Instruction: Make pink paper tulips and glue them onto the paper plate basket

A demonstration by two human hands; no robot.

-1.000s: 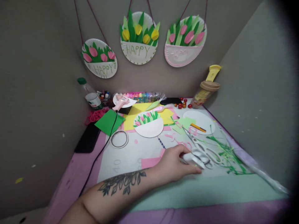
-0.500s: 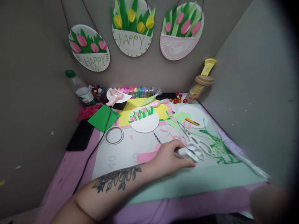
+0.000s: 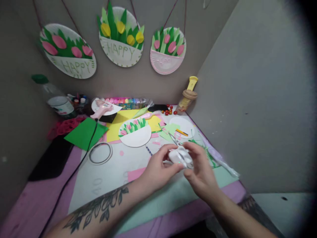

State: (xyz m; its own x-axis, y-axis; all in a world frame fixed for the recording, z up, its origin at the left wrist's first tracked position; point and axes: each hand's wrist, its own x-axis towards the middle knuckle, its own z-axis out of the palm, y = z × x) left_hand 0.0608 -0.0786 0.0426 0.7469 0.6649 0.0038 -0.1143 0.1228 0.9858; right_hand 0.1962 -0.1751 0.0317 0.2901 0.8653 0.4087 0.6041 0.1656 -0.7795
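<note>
Earbud case [image 3: 176,158], wht, w/ green light, over table covering [image 3: 146,211], btwn both hands. L hand [image 3: 159,170]: pinching case. R hand [image 3: 203,170]: thumb spread from fingers, near case's R side; contact w/ case unclear. Scissors [image 3: 174,138] just behind, partly hidden.

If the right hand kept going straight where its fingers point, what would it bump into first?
Most likely the small white object the left hand is holding. White scissors show close by too, and depth is hard to judge, so I'm not certain.
</note>
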